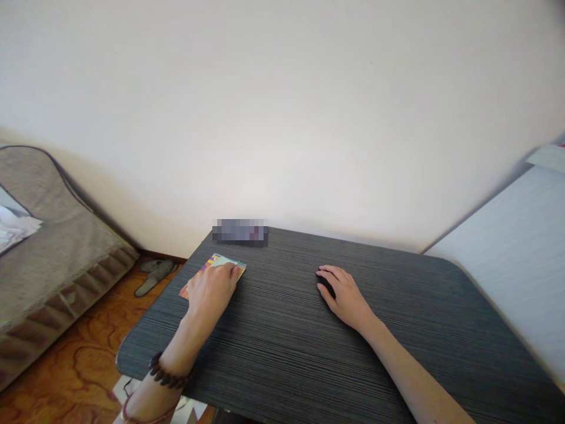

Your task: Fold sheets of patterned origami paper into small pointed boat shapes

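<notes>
My left hand [213, 290] rests palm down on a colourful flat book or card [220, 262] near the left edge of a dark striped table [273, 353]; its fingers lie flat on the cover. A beaded bracelet sits on that wrist. My right hand [342, 294] lies near the table's middle, cupped over a small dark object [325, 284] that looks like a computer mouse, mostly hidden under the fingers.
A small blurred oblong item [241, 231] lies at the table's far edge against the pale wall. A grey covered sofa or bed [53, 247] stands at the left, slippers [154, 274] on the wooden floor beside it. A light surface [521, 259] adjoins at the right.
</notes>
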`<state>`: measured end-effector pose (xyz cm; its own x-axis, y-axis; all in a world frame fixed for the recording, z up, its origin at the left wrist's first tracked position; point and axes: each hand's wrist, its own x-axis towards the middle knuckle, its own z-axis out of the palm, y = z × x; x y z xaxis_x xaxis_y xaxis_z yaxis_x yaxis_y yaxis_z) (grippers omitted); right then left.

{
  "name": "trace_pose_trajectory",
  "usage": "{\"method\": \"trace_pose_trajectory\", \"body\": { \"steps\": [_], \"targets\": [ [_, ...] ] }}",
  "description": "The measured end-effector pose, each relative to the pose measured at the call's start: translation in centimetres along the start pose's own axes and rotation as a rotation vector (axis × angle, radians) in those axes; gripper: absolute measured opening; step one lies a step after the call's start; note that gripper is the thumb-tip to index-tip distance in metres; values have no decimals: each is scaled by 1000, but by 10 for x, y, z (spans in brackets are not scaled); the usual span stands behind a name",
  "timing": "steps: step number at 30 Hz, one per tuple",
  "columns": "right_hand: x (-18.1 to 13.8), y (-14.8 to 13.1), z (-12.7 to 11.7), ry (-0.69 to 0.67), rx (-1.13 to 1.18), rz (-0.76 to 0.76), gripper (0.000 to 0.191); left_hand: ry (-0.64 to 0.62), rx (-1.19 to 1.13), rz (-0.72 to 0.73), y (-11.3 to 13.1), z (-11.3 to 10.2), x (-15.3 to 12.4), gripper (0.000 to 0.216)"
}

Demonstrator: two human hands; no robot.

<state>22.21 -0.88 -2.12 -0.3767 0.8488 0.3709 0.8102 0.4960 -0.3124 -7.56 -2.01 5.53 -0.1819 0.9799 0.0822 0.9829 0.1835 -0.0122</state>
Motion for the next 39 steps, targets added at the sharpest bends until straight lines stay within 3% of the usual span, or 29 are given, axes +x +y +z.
{"method": "trace_pose_trajectory", "body": {
  "steps": [4, 8, 11, 17, 19, 25, 28, 34, 39],
  "targets": [
    [0, 0, 1, 7, -1, 6, 30, 90, -3, 0, 6, -14, -8, 39],
    [0, 0, 1, -1, 16, 21, 30, 269, -116, 127, 23, -23, -12, 36],
    [-1, 0, 0, -1, 58, 44, 31, 278, -245, 229, 39, -21, -8, 38],
    [-1, -1, -4, 5, 315, 111, 38, 175, -521, 416, 71, 1, 16, 34],
    [0, -1, -4, 45, 410, 151, 40, 124, -706, 440, 81, 9, 23, 32],
    [2, 4, -4, 87, 524, 255, 37, 39, -911, 456, 106, 31, 29, 31],
    [3, 9, -6, 62, 498, 282, 30, -70, -1020, 445, 109, 46, 31, 30],
    [2, 19, -6, 17, 380, 281, 28, -463, -1213, 514, 102, 70, 37, 29],
    [2, 19, -7, -4, 396, 267, 26, -571, -1337, 506, 98, 68, 36, 28]
  ]
}}
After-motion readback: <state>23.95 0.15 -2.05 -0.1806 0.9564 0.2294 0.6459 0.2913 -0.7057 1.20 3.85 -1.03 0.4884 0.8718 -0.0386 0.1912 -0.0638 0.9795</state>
